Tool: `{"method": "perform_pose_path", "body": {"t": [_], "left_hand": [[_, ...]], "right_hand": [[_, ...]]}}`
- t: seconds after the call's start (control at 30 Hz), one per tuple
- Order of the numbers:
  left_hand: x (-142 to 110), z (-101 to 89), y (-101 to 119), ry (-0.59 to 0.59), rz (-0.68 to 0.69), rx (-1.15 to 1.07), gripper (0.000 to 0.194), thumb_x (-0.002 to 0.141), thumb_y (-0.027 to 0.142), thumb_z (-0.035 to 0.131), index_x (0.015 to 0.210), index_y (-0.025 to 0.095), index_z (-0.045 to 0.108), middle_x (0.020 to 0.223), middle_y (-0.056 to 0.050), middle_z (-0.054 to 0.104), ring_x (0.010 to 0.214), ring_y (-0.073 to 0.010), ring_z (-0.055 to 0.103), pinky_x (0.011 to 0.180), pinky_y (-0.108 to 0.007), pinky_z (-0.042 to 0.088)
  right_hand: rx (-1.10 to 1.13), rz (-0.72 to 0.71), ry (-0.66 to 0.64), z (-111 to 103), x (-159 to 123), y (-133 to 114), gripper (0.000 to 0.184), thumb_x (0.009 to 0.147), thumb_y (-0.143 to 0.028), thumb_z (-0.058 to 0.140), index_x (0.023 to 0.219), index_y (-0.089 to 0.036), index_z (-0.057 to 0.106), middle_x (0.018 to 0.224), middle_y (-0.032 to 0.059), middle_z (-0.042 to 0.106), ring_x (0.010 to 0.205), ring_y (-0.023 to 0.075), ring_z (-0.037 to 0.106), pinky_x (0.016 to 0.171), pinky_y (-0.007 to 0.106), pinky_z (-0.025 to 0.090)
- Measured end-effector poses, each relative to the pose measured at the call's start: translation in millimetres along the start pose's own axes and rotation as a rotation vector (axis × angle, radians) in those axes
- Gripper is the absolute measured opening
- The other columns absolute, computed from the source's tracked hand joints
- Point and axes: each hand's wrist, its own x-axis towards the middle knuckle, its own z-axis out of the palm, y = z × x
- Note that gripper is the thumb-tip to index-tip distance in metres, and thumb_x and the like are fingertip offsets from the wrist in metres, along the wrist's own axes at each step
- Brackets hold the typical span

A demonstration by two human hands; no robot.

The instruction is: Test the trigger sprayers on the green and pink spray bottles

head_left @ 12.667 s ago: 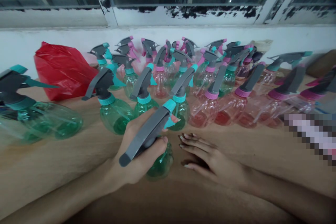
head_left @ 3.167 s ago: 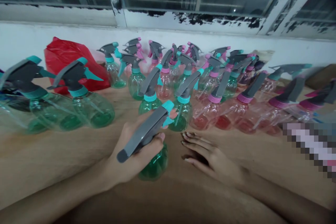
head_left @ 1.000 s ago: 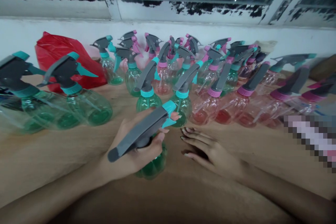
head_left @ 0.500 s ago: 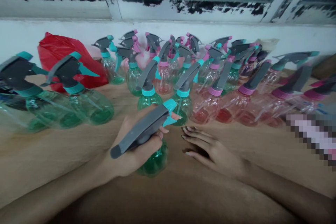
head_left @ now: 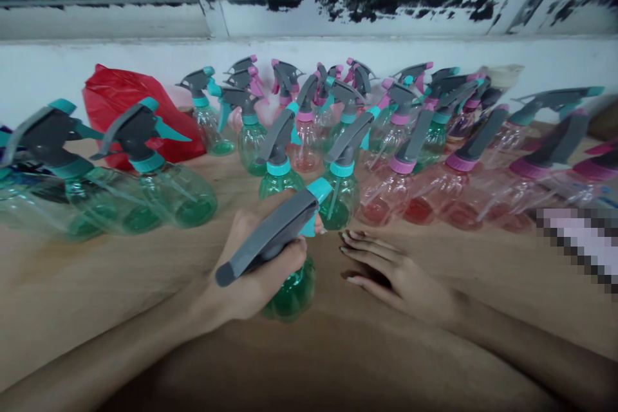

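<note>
My left hand point(head_left: 253, 277) is wrapped around the neck of a green spray bottle point(head_left: 291, 293) with a grey and turquoise trigger head. Its fingers curl around the turquoise trigger, and the bottle's nozzle points away to the right. The bottle stands upright or nearly so at the table's near side; my hand hides its neck. To the right of it, my right hand point(head_left: 398, 273) rests palm down on the wooden table point(head_left: 333, 347), fingers stretched out and holding nothing. Just beyond both hands stands another green spray bottle point(head_left: 340, 196) with a turquoise collar.
Several clear pink spray bottles point(head_left: 418, 206) line the right side, and green ones point(head_left: 193, 206) stand at the left. More bottles crowd the back by the white wall point(head_left: 43, 71). A red plastic bag point(head_left: 140, 103) lies at the back left. A window runs above.
The fingers of my left hand have drawn in closer around the trigger. The whole view has shifted slightly, so everything sits a little further right. My right hand stays on the table.
</note>
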Motion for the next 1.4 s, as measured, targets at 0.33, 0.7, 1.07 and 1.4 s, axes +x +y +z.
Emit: {"method": "perform_pose_path", "body": {"t": [0.33, 0.7, 1.07, 1.4], "left_hand": [[2.6, 2.5, 4.4, 0.033, 0.032, 0.035, 0.01, 0.07, 0.022, 0.047, 0.076, 0.025, 0.053, 0.063, 0.004, 0.05, 0.054, -0.0149, 0.047, 0.052, -0.026, 0.044], [2.1, 6.5, 8.7, 0.091, 0.023, 0.003, 0.007, 0.071, 0.019, 0.047, 0.069, 0.025, 0.043, 0.06, 0.005, 0.042, 0.053, -0.0136, 0.043, 0.051, -0.025, 0.042], [1.8, 6.5, 9.7, 0.074, -0.012, -0.051, 0.009, 0.068, 0.018, 0.047, 0.074, 0.026, 0.047, 0.059, 0.005, 0.039, 0.051, -0.0136, 0.039, 0.048, -0.024, 0.041], [6.1, 0.9, 9.9, 0.004, 0.058, -0.094, 0.023, 0.067, 0.016, 0.046, 0.083, 0.026, 0.059, 0.074, 0.004, 0.059, 0.059, -0.0142, 0.052, 0.059, -0.025, 0.047]], "right_hand": [[0.029, -0.004, 0.022, -0.2, 0.6, -0.7, 0.044, 0.092, -0.034, 0.051, 0.134, -0.021, 0.047, 0.139, 0.0067, 0.05, 0.131, 0.0229, 0.041, 0.108, 0.047, 0.037], [0.0, 0.006, -0.019, -2.1, 1.0, -1.8, 0.044, 0.094, -0.036, 0.048, 0.134, -0.017, 0.047, 0.14, 0.0078, 0.048, 0.133, 0.0214, 0.038, 0.11, 0.044, 0.036], [0.025, 0.0, 0.02, -1.1, 0.5, -1.0, 0.044, 0.092, -0.035, 0.051, 0.134, -0.022, 0.047, 0.139, 0.0069, 0.05, 0.131, 0.0229, 0.042, 0.108, 0.047, 0.038], [0.017, 0.002, 0.011, -1.3, 1.0, -1.1, 0.044, 0.092, -0.035, 0.051, 0.134, -0.02, 0.048, 0.138, 0.0073, 0.05, 0.131, 0.0226, 0.041, 0.108, 0.046, 0.037]]}}
